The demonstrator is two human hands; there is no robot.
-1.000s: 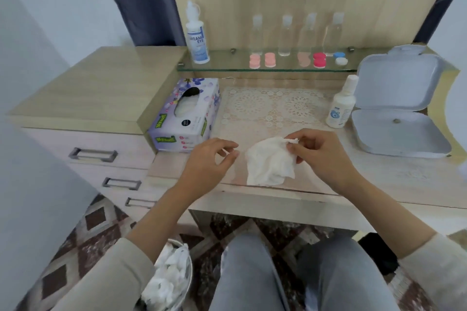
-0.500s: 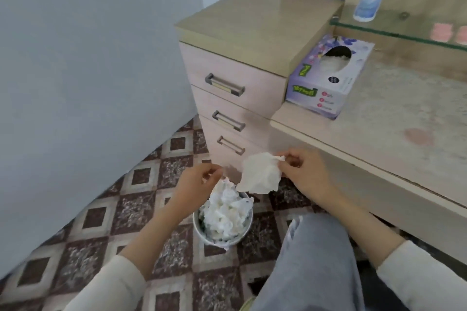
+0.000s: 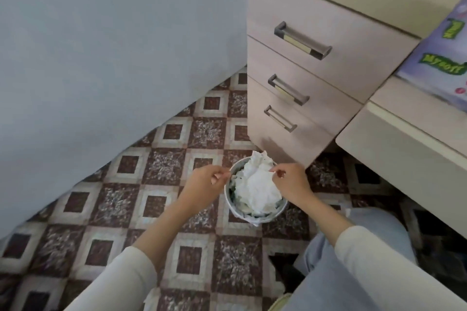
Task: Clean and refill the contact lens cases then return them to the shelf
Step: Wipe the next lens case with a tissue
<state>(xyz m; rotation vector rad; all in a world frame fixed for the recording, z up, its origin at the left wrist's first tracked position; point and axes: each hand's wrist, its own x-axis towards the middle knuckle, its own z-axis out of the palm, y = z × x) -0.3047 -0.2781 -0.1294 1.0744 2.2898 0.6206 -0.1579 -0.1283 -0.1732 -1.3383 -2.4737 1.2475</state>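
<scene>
Tissue (image 3: 255,182), white and crumpled, sits on top of a heap of other used ones in a small round waste bin (image 3: 227,197) on the floor (image 3: 164,166), with both hands over it. Nearest to me are the person's cream sleeves (image 3: 121,283) and a knee in pale grey-blue trousers (image 3: 384,227) on the right. The left hand (image 3: 206,183) hangs just at the bin's left rim, fingers curled, thumb and forefinger tips pressed together – whether anything small is caught between them I cannot tell. The right hand (image 3: 290,183) is over the bin's right side, its thumb and forefinger pinching the edge of the tissue while the other fingers curl in. The floor is laid in brown and cream squares. Just behind the bin stands a pale drawer unit (image 3: 328,70) with three drawers, each with a metal bar handle. To its right juts the lower worktop (image 3: 404,134), and on that, at the far right edge, a lilac tissue box (image 3: 439,65) with green lettering – only partly in sight. A plain grey-blue surface (image 3: 101,58) fills the left side
</scene>
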